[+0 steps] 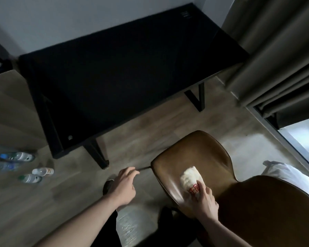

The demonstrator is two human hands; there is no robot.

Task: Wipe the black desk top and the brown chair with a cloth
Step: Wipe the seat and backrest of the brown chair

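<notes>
Plastic bottles (25,166) lie on the floor at left. Our left hand (122,186) hangs loose, holding nothing; our right hand (202,197) clutches the cloth (188,179) against the brown chair (194,163) seat, wiping. Black desk (123,72) stands behind.

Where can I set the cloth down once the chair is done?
The black desk top shows nothing on it from wall to front edge. Floor left of the desk is crowded with plastic bottles. Right hand holds the cloth on the chair seat.
</notes>
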